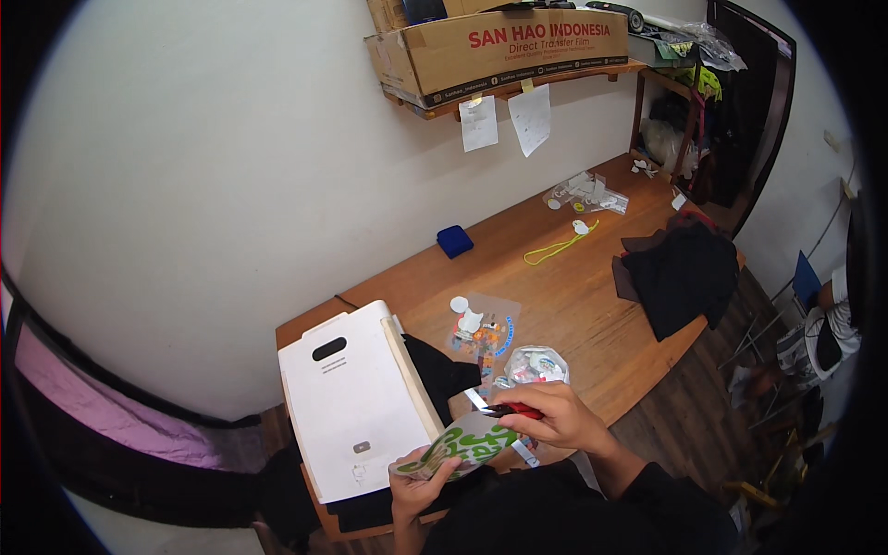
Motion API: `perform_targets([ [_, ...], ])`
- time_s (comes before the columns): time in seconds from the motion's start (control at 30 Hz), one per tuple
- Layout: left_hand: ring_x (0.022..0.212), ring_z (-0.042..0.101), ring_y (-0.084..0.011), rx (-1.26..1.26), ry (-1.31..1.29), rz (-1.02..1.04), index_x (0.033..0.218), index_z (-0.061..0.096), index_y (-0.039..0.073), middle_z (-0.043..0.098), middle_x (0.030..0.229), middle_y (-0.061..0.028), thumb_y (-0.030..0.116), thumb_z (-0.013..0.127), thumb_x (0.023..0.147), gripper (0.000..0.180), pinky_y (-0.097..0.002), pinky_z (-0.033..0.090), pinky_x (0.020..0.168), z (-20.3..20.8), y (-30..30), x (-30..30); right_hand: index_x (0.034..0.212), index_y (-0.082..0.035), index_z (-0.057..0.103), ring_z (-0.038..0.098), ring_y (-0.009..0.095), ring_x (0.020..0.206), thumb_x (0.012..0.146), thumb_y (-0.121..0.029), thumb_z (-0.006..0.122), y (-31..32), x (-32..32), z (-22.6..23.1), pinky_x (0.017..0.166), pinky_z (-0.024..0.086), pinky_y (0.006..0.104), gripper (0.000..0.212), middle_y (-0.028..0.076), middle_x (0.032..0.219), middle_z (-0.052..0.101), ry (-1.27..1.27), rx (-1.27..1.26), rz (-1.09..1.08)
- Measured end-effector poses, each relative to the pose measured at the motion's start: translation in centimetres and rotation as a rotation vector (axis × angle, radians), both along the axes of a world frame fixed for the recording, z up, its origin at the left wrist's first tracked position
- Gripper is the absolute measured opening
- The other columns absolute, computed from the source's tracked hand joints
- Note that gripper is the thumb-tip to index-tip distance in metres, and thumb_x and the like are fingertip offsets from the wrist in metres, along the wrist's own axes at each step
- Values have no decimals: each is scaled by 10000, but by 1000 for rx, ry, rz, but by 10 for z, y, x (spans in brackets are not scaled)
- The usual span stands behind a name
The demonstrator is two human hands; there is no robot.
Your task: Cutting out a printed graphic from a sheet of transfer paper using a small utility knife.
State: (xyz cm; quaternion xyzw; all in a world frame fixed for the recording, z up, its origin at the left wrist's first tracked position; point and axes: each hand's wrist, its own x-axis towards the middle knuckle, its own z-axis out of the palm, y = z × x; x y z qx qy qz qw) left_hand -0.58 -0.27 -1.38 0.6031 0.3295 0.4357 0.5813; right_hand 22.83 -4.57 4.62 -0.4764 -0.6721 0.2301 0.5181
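Observation:
My left hand [427, 481] is closed on the lower left edge of a clear film sheet with green lettering [472, 444]. My right hand [555, 418] grips a pair of red-and-black-handled scissors [518, 412] at the sheet's upper edge; a pale strip shows by their tip, and the blades are hard to make out. Just beyond my right hand stands a clear plastic tub [538, 363] filled with film scraps. A printed film sheet with colourful pictures [486, 326] lies farther off, white cut pieces on it. To the left is a white heat press [356, 407], black fabric [439, 368] sticking out beside it.
Dark folded clothes [684, 273] lie at the table's right end. On the wooden table [573, 296] are a blue pouch [454, 241], a yellow cord [552, 251] and film pieces [587, 194]. A cardboard box [504, 55] sits on a wall shelf. Another person [823, 338] is at far right.

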Motion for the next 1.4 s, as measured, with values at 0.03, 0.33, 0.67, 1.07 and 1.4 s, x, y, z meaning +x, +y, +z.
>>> perform_targets([
  [0.03, 732, 647, -129, 16, -4, 2, 909, 637, -104, 680, 841, -135, -71, 686, 748, 171, -207, 511, 653, 0, 0, 0, 989, 14, 608, 648, 233, 699, 807, -139, 667, 0, 0, 0, 607, 496, 294, 245, 136, 859, 653, 0, 1, 3],
  [0.33, 734, 645, -127, -20, 3, 2, 898, 643, -94, 680, 838, -126, -66, 691, 747, 161, -205, 507, 652, -3, 0, -2, 994, 8, 610, 647, 225, 676, 807, -143, 669, 1, 1, 0, 581, 494, 290, 248, 134, 844, 654, -17, 5, 3],
  [0.67, 746, 647, -134, 17, 1, -5, 911, 641, -95, 680, 849, -134, -65, 684, 752, 167, -218, 513, 669, -4, 1, -1, 988, 5, 614, 644, 220, 655, 805, -144, 670, 2, 2, -3, 566, 489, 285, 243, 123, 818, 654, -21, 33, -14],
  [1.07, 755, 645, -131, -40, 4, -8, 914, 644, -94, 679, 854, -132, -55, 688, 755, 170, -216, 511, 674, -5, 1, 0, 988, 7, 617, 644, 210, 655, 818, -144, 657, 2, 4, -5, 562, 483, 277, 232, 131, 827, 657, -24, 34, -22],
  [1.4, 750, 639, -124, -65, -7, -21, 896, 653, -88, 680, 848, -117, -53, 682, 761, 143, -212, 501, 668, -10, 2, 0, 1008, -5, 624, 649, 203, 663, 820, -157, 657, 5, 4, -6, 567, 486, 274, 244, 129, 825, 662, -26, 25, 6],
])
